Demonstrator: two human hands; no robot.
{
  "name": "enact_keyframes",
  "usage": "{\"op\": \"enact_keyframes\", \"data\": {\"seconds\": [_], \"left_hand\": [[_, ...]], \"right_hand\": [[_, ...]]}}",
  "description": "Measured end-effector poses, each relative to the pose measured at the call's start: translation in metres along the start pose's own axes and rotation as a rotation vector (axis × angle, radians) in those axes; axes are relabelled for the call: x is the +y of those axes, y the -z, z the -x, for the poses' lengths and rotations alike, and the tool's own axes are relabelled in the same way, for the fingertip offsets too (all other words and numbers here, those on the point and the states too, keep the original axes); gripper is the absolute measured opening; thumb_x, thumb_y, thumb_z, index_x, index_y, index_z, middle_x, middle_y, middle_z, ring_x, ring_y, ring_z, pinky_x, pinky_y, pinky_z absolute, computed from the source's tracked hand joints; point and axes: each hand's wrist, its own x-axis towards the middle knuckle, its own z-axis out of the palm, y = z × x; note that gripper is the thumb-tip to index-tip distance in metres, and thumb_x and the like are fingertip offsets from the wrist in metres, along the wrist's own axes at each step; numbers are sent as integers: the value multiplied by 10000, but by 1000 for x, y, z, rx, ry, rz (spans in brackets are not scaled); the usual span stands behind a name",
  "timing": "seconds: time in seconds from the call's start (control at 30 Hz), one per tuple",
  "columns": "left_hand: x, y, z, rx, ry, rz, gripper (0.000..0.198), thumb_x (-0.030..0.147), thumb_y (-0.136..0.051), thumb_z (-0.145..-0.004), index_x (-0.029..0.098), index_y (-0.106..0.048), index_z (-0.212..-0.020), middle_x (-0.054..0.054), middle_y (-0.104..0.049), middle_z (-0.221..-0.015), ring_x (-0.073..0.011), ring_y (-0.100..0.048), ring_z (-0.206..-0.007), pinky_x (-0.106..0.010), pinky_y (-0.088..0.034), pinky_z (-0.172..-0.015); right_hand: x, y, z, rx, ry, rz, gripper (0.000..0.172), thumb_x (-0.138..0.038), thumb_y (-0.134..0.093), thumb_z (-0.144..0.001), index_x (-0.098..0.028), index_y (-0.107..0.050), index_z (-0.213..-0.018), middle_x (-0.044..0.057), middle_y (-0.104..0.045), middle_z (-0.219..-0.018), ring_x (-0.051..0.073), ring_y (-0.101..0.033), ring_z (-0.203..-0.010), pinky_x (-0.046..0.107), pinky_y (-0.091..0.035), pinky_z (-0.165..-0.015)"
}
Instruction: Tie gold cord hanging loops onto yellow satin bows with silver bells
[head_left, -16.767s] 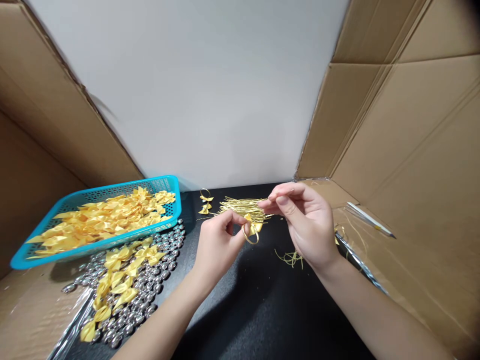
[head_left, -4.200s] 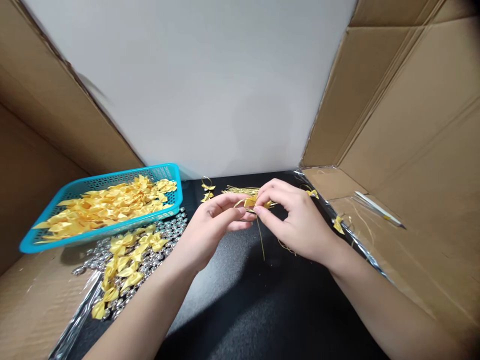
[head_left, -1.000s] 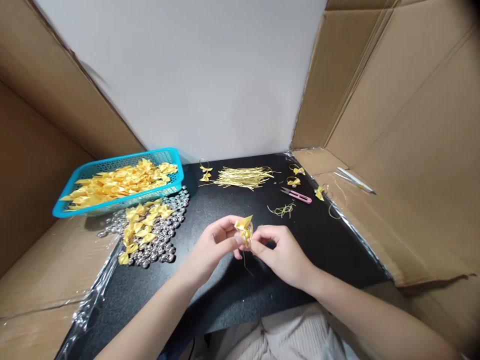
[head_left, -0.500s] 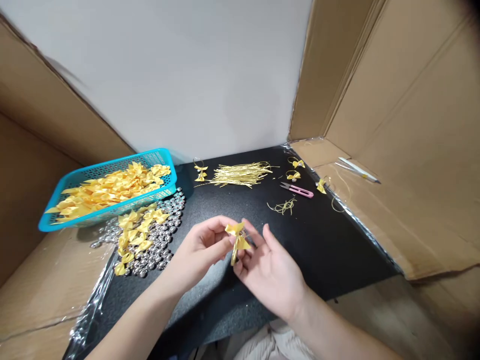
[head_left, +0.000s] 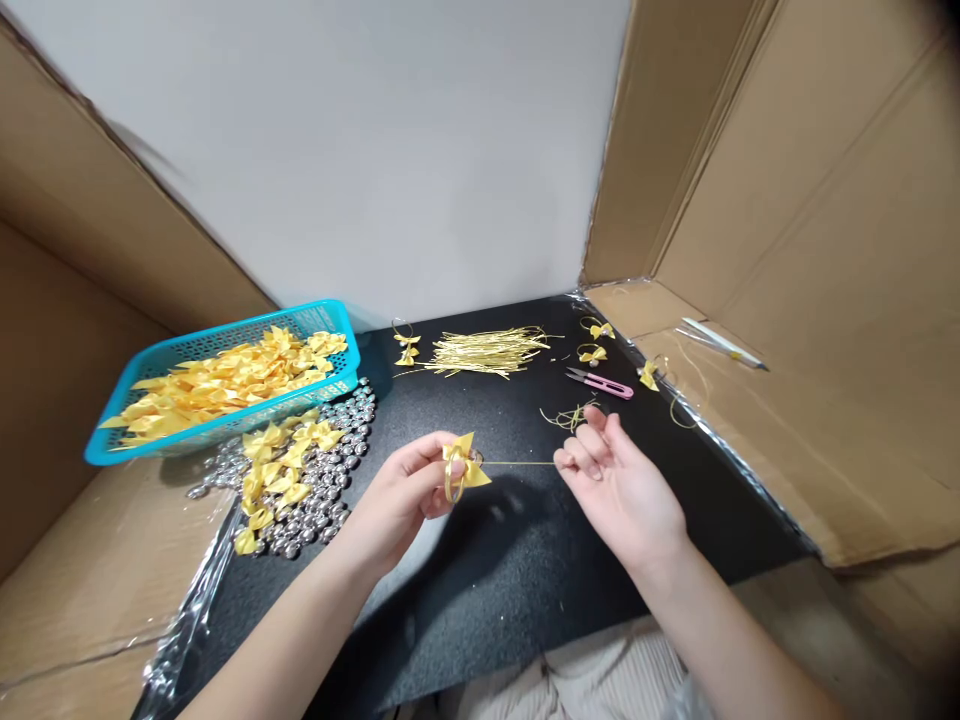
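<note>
At eleven o'clock our left hand [head_left: 401,493] pinches a yellow bow [head_left: 472,473]; toward three, our curled right hand [head_left: 625,488] grips its taut cord [head_left: 521,463]. Beyond lie pink snips [head_left: 609,386] at one, gold strands [head_left: 489,352] at twelve.

We see bright, cool-white light that seems to fall from above, fairly even over the white wall [head_left: 375,160], where a faint, soft shadow lies. The left cardboard panel [head_left: 60,290] dims to brown. Below the left hand [head_left: 412,490], a broad shadow darkens the black tabletop [head_left: 525,570]. We notice glints on the silver beads [head_left: 324,490] and glare on the plastic film [head_left: 196,590]. Wide-angle stretch bends our edges; the upper right corner blackens.
</note>
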Motion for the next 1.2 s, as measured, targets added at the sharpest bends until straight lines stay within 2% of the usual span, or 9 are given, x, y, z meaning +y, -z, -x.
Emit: {"op": "enact_keyframes", "data": {"seconds": [0.13,0.3,0.47,0.53,0.6,0.77,0.97,1.1,1.2], "left_hand": [[-5,4,-7,-23,8,52,293,314,-852,-600,126,-661,-717,36,-489,-616,-24,-255,-486,-157,-174,-433],[-11,6,-14,-58,47,62,297,317,-838,-619,118,-655,-741,41,-460,-614,-29,-257,-498,-157,-173,-439],[-17,5,-21,-51,39,29,308,357,-815,-675,138,-609,-740,57,-423,-606,-36,-273,-508,-156,-187,-450],[-19,5,-22,-43,48,10,332,385,-819,-677,139,-607,-743,51,-438,-627,-37,-298,-514,-157,-211,-450],[-21,5,-23,-39,52,8,331,399,-817,-683,144,-627,-775,40,-470,-657,-43,-340,-527,-162,-250,-454],[-27,13,-27,-21,51,8,321,410,-815,-686,159,-695,-849,33,-508,-654,-54,-373,-529,-180,-266,-454],[-29,19,-31,16,71,-17,343,429,-835,-628,136,-728,-771,37,-515,-546,-45,-329,-477,-197,-203,-453],[-26,18,-31,-3,71,-28,353,436,-832,-625,134,-717,-766,30,-552,-573,-42,-330,-477,-196,-199,-455],[-26,17,-33,-13,70,-37,362,447,-814,-652,131,-682,-768,34,-542,-582,-40,-331,-475,-191,-204,-449]], "right_hand": [[-6,11,-5,-27,146,176,414,-330,-433,-996,-136,-687,-733,-76,-212,-538,71,-227,-492,196,-382,-551],[-15,17,-9,-107,264,475,320,-426,-651,-853,-160,-651,-675,-70,-259,-542,88,-232,-533,235,-331,-587],[-21,6,-14,-392,175,700,400,-396,-498,-881,-196,-373,-559,-46,-283,-571,121,-218,-554,290,-252,-577],[-23,-1,-16,-486,148,776,364,-353,-451,-886,-205,-334,-575,-45,-259,-573,128,-208,-557,298,-226,-572],[-25,-8,-19,-522,155,807,337,-295,-433,-896,-202,-337,-587,-43,-257,-582,132,-211,-567,296,-226,-575],[-33,-19,-20,-467,152,631,317,-239,-400,-928,-195,-394,-614,-42,-246,-598,137,-208,-582,264,-313,-610],[-40,-11,-22,-325,61,498,339,-249,-432,-955,-182,-450,-623,-44,-214,-637,131,-203,-590,233,-363,-584],[-43,-4,-26,-289,66,527,333,-278,-455,-966,-182,-469,-647,-43,-222,-658,128,-204,-597,230,-367,-577],[-41,-3,-28,-351,80,645,305,-299,-496,-955,-188,-496,-670,-38,-275,-664,124,-238,-597,235,-358,-581]]}}
